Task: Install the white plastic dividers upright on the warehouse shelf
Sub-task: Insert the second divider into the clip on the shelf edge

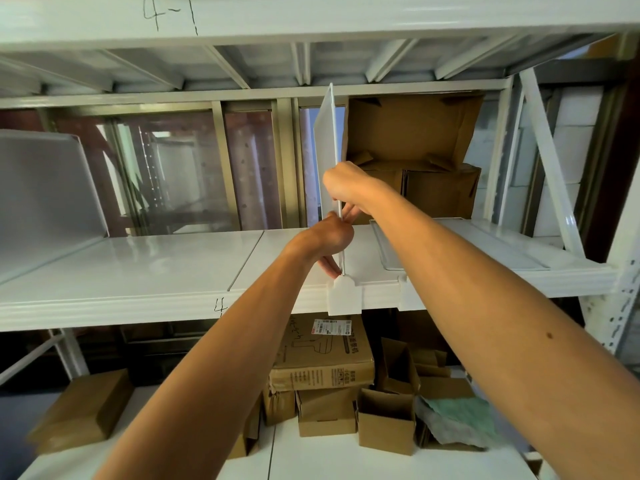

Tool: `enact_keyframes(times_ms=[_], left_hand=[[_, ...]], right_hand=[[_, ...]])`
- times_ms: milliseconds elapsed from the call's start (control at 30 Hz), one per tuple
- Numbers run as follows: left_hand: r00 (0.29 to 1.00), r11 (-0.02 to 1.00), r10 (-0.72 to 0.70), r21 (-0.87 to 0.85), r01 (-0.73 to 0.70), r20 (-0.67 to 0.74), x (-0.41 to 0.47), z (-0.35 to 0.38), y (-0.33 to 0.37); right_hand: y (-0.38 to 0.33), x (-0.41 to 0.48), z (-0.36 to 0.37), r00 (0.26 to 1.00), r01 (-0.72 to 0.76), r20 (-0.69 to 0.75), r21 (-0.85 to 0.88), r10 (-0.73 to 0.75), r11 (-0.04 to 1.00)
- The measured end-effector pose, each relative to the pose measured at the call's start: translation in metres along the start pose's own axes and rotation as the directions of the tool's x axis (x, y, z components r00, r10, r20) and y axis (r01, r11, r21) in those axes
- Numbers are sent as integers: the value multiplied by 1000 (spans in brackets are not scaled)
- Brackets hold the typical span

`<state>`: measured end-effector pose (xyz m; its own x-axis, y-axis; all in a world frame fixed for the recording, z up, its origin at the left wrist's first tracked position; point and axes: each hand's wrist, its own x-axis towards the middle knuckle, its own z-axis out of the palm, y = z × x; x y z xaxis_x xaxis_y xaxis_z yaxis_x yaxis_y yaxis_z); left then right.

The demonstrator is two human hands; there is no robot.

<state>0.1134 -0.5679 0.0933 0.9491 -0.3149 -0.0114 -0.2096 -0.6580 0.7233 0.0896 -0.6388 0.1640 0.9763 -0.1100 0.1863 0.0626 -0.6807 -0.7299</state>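
Note:
A white plastic divider (327, 147) stands upright on the white warehouse shelf (156, 265), its front edge facing me. Its white clip foot (344, 296) hangs over the shelf's front lip. My left hand (329, 237) grips the divider's front edge low down, fingers reaching to just above the clip. My right hand (346, 187) pinches the same edge higher up. A second white divider (45, 188) stands upright at the far left of the shelf. A flat clear-white panel (388, 251) lies on the shelf to the right of my hands.
Brown cardboard boxes (415, 157) are stacked at the back right of the shelf. More boxes (322, 372) and a green-grey cloth (460, 420) sit on the level below. A metal beam marked "4-1" (311, 15) runs overhead. A slanted upright brace (550, 161) stands at right.

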Motion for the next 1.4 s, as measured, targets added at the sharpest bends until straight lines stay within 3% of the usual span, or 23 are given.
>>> enact_keyframes(times_ms=[833,1000,1400], left_hand=[[1000,999,-10,48,11,-22,-2,0,3],[995,986,77,149,-68,-58,9,5,-3],[991,995,87,49,-83,-103,15,10,-18]], right_hand=[[-1,-6,0,1000,14,-21,-21,-14,1000],[8,2,4,995,68,-76,52,-64,996],[10,7,14,980,169,-108,11,-167,986]])
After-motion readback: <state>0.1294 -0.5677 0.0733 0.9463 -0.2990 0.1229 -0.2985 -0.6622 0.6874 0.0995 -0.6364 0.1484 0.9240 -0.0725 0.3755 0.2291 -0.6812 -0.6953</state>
